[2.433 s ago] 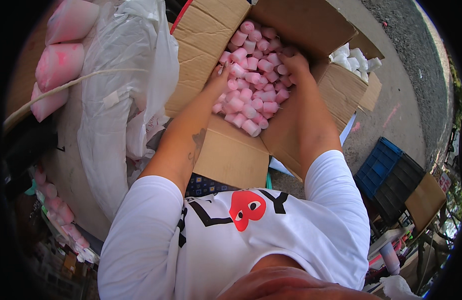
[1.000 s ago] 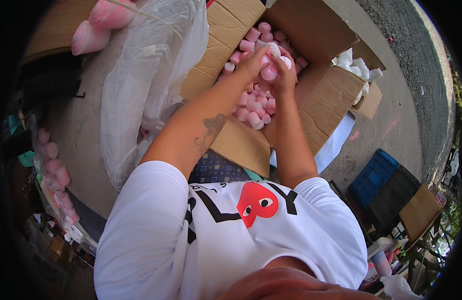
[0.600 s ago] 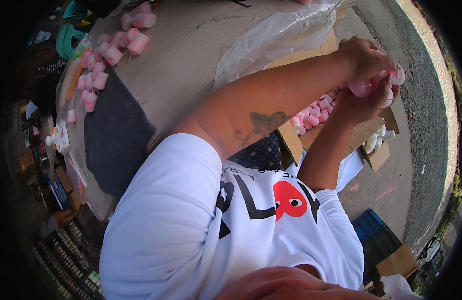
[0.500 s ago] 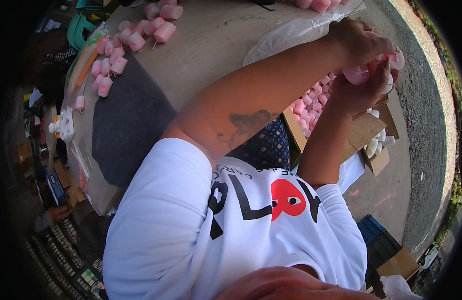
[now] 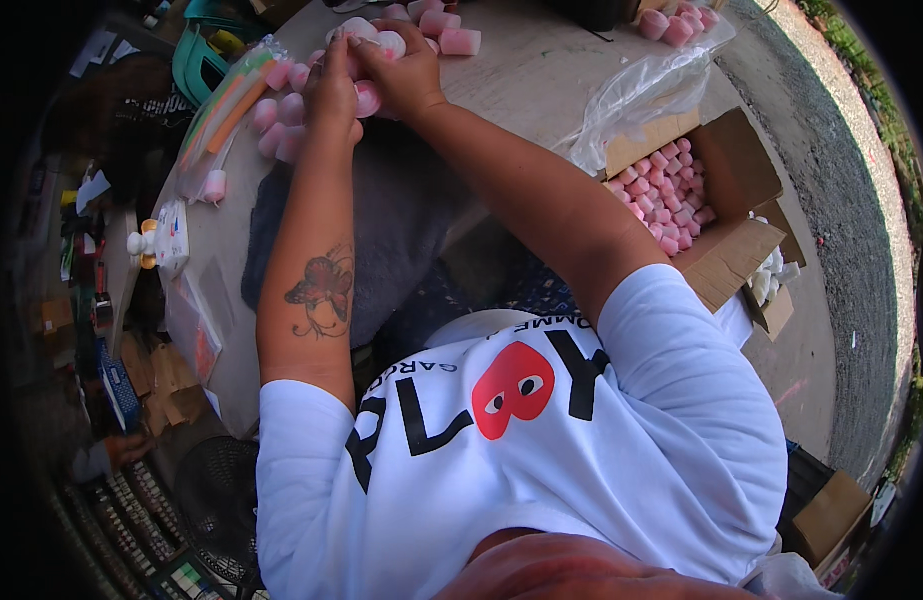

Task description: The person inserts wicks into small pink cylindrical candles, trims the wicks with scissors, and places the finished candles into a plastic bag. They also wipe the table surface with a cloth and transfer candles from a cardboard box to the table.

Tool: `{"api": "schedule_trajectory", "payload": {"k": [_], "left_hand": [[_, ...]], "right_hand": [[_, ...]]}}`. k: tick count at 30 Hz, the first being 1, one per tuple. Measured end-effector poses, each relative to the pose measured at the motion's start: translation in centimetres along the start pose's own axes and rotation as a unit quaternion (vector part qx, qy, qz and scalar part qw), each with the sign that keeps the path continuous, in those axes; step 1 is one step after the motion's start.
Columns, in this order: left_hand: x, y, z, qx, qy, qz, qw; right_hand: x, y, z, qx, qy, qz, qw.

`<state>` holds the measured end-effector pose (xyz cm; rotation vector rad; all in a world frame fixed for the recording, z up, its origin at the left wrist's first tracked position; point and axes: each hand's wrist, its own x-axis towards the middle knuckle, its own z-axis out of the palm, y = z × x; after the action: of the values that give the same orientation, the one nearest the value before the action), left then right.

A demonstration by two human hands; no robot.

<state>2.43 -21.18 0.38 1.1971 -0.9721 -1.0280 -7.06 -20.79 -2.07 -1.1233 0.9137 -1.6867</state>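
Both my hands are at the far left of the table, cupped together around several short pink candles [image 5: 368, 98]. My left hand [image 5: 334, 100] closes on them from the left side. My right hand [image 5: 410, 75] wraps them from the right, thumb across the top. More loose pink candles [image 5: 460, 42] lie just beyond and beside my hands, partly hidden by them; others [image 5: 292, 110] lie left of my left wrist. To the right, an open cardboard box [image 5: 747, 155] holds many pink candles [image 5: 667, 195].
A dark grey mat [image 5: 412, 215] lies on the near side of the table [image 5: 527, 110]. Clear plastic [image 5: 652, 90] spreads beside the box. Pink candles [image 5: 677, 25] stand at the back right. Orange and green sticks in plastic [image 5: 232, 115] edge the left, near a teal chair [image 5: 190, 65].
My hands have swung from above the box on the right to the pile at the far left, with pink candles in them. My view has turned slightly too.
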Motion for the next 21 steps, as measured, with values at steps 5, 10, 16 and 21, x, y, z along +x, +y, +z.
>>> {"api": "schedule_trajectory", "payload": {"k": [5, 10, 16, 21], "left_hand": [[0.2, -0.3, -1.0, 0.118, 0.110, 0.090, 0.983], [3.3, -0.6, -3.6, 0.436, 0.204, 0.214, 0.850], [-3.2, 1.7, 0.3, 0.575, -0.104, 0.305, 0.752], [-4.3, -0.3, 0.8, 0.748, -0.106, 0.303, 0.581]], "right_hand": [[2.1, 0.8, -0.4, -0.344, -0.055, -0.133, 0.928], [4.5, -8.7, -5.1, -0.507, -0.394, -0.093, 0.761], [-0.4, -17.8, -33.1, -0.053, -0.250, 0.185, 0.949], [-7.9, -4.2, -53.9, -0.165, 0.145, 0.363, 0.906]]}}
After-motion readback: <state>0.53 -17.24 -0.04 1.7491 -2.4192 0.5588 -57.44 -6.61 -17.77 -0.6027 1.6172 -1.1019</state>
